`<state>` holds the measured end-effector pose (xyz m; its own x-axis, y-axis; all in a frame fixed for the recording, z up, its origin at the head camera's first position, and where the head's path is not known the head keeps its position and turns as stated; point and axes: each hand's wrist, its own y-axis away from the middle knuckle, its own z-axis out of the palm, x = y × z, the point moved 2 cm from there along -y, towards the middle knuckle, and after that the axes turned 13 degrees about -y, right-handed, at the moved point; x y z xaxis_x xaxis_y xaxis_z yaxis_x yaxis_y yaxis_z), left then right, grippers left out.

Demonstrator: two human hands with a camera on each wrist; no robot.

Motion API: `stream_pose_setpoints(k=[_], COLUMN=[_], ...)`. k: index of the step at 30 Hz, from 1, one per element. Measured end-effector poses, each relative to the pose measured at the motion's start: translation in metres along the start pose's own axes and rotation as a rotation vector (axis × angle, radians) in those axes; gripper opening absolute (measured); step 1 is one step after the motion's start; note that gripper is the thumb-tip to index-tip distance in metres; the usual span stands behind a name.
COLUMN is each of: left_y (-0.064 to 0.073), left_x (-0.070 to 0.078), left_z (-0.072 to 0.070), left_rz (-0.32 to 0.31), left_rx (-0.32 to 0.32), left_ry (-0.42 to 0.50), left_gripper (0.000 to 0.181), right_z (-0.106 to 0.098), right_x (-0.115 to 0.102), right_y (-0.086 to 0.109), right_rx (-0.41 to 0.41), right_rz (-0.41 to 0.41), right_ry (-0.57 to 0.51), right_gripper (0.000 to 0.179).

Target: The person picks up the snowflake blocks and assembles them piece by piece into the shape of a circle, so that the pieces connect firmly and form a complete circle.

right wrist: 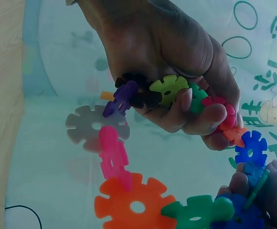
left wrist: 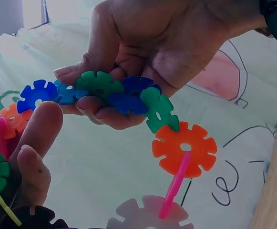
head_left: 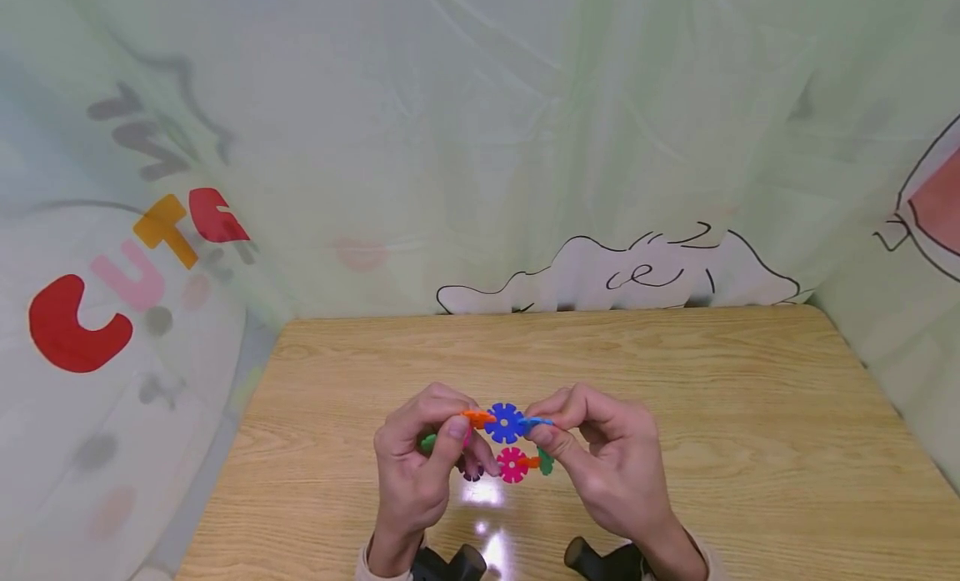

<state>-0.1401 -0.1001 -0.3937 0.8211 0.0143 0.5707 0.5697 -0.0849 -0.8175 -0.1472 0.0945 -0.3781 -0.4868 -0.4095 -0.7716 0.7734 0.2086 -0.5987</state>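
Note:
Both hands hold a ring of slotted, flower-shaped snowflake discs linked edge to edge above the table. My left hand (head_left: 411, 468) pinches an orange disc (head_left: 477, 418) between thumb and finger; pink, green, yellow-green and black discs run along its fingers. My right hand (head_left: 618, 460) pinches a light-blue disc (right wrist: 253, 171), with green and dark-blue discs against its fingers. Between the two pinches a blue disc (head_left: 504, 423) faces up, joined to both neighbours. Below hang an orange disc (left wrist: 185, 149), a pink disc (right wrist: 113, 155), a clear disc (right wrist: 96, 125) and a purple disc (right wrist: 123, 98).
Under the hands is a wood-grain table (head_left: 337, 356) with glossy light reflections near the front. A pale printed curtain (head_left: 487, 147) stands along its back and sides. Dark wrist straps with stubby mounts (head_left: 467, 563) sit at both wrists.

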Motion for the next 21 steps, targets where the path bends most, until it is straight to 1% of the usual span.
stream_pose_setpoints(k=[4,7,10,12,14,17,21], left_y=[0.000,0.001,0.000,0.000,0.001,0.002,0.003], left_x=[0.001,-0.001,-0.004,-0.007,-0.009,-0.011,-0.014], left_z=[0.000,-0.001,-0.002,-0.003,-0.003,-0.003,-0.004], left_rz=[0.000,0.004,-0.038,-0.096,-0.182,-0.299,-0.464], left_rx=[0.001,0.001,0.005,0.009,0.015,0.016,0.000], left_ry=[-0.021,-0.023,-0.009,-0.002,-0.003,-0.028,-0.075], left_gripper=[0.012,0.012,0.011,0.011,0.012,0.015,0.027], right_z=[0.001,0.002,0.001,-0.001,-0.003,-0.009,-0.016], right_x=[0.002,0.003,0.005,0.006,0.008,0.013,0.022], right_y=[0.001,0.001,0.000,-0.002,-0.004,-0.008,-0.011], right_rx=[-0.010,-0.018,-0.017,-0.016,-0.012,0.012,0.079], right_rz=[0.008,0.015,0.028,0.043,0.071,0.143,0.271], right_ry=[0.000,0.007,0.040,0.044,0.038,0.019,-0.005], right_gripper=[0.027,0.027,0.023,0.019,0.016,0.013,0.013])
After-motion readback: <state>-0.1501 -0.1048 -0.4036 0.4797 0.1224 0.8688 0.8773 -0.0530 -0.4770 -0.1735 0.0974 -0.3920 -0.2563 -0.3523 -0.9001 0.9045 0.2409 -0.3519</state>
